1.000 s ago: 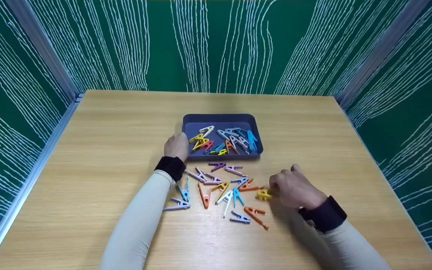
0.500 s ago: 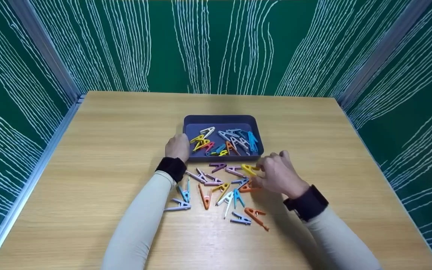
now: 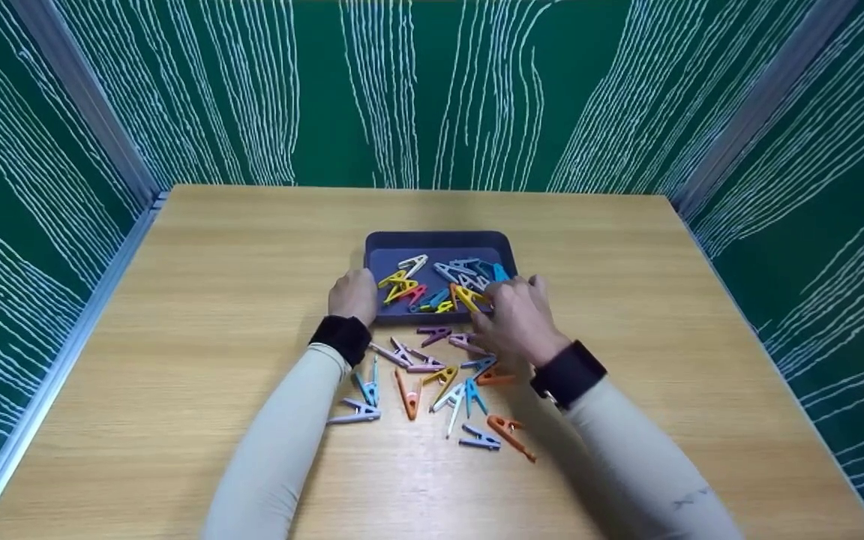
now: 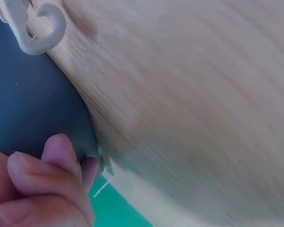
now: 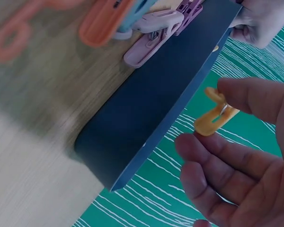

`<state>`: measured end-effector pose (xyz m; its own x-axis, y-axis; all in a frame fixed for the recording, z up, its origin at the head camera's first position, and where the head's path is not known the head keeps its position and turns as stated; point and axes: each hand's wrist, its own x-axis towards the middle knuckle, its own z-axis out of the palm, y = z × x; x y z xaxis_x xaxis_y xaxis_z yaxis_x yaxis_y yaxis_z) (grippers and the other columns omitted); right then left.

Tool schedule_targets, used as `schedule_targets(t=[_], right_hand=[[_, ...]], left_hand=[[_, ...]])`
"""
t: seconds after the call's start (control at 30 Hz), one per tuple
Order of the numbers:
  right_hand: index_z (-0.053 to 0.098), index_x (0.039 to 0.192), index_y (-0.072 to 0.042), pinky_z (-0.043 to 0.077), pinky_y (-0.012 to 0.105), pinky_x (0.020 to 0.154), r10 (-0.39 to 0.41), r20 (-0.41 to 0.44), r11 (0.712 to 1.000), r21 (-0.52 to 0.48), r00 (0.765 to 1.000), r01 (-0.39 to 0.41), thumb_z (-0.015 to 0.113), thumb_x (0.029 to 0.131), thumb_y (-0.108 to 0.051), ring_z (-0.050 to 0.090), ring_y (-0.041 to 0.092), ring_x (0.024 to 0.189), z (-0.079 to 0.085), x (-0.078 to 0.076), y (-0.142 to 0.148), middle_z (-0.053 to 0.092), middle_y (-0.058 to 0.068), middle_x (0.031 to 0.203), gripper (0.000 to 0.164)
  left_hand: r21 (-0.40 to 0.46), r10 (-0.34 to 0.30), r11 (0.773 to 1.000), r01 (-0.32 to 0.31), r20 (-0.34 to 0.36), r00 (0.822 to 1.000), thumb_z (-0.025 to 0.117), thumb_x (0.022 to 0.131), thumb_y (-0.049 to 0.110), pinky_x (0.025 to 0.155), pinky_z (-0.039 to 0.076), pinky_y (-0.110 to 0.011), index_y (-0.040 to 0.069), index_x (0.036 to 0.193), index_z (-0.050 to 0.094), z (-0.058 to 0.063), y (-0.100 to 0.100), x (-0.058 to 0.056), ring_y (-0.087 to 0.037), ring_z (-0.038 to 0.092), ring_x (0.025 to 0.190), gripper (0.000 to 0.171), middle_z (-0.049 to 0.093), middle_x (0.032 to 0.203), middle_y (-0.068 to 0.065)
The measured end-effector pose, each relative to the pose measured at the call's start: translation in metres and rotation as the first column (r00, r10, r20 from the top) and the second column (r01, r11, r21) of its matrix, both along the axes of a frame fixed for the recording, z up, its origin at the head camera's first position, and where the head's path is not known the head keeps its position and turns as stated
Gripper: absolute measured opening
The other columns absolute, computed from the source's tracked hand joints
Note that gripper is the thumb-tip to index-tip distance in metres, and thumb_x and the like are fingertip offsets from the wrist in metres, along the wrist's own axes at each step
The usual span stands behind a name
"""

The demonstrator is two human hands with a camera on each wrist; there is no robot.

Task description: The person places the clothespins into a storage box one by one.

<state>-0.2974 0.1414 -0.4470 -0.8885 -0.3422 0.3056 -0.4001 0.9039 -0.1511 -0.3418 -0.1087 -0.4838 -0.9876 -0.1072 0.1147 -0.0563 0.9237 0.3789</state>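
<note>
My right hand (image 3: 520,319) pinches a yellow clothespin (image 5: 217,116) between thumb and fingertips, over the front right part of the dark tray (image 5: 128,113). My left hand (image 3: 353,295) grips the tray's left side, its fingers (image 4: 61,151) curled at the rim in the left wrist view. Inside the tray lie several clothespins: a white one (image 3: 413,263), yellow ones, a red one (image 3: 415,294), and grey and blue ones. Several more are scattered on the table in front of it, among them a purple one (image 3: 434,333) and an orange one (image 3: 407,397).
The wooden table (image 3: 252,247) has green walls (image 3: 327,90) with white wavy lines at its back and sides. Nearest the front lie an orange clothespin (image 3: 511,436) and a lavender one (image 3: 480,437). Another lavender clothespin (image 3: 357,411) lies beside the left forearm.
My right hand has lifted the yellow clothespin from the table and carried it left and away from me to above the tray. My left hand has stayed at the tray's left side.
</note>
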Motion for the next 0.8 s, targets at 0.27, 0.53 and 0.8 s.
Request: schedule_targets(t=[0.27,0.53,0.8], right_hand=[[0.061,0.075,-0.014,0.025,0.039,0.066,-0.051,-0.02,0.998,0.034,0.998,0.052,0.064,0.072,-0.044,0.045,0.02,0.065,-0.008,-0.019,-0.018,0.053,-0.004,0.065,0.03],[0.057,0.069,-0.014,0.03,0.042,0.068,-0.098,-0.045,0.993,0.059,0.994,0.101,0.063,0.074,-0.043,0.05,0.025,0.069,-0.013,-0.036,-0.032,0.055,0.001,0.065,0.03],[0.062,0.102,-0.008,0.031,0.041,0.075,-0.157,0.019,0.986,0.061,0.987,0.155,0.053,0.074,-0.059,0.05,0.025,0.087,-0.011,-0.041,-0.033,0.061,0.009,0.092,0.059]], left_hand=[[-0.015,0.004,1.0,-0.004,0.003,1.0,0.041,0.084,0.003,0.061,0.048,-0.043,0.003,0.081,0.065,-0.001,0.001,0.0,-0.03,0.061,0.074,0.025,0.064,0.083,-0.015],[-0.043,0.001,0.999,-0.002,-0.008,1.0,0.041,0.084,0.004,0.064,0.048,-0.042,0.004,0.082,0.065,0.0,0.001,0.001,-0.03,0.061,0.076,0.025,0.064,0.084,-0.015],[-0.027,-0.003,1.0,0.002,-0.01,1.0,0.042,0.083,0.004,0.062,0.048,-0.043,0.004,0.082,0.065,-0.001,-0.001,0.0,-0.031,0.061,0.075,0.023,0.064,0.084,-0.016]])
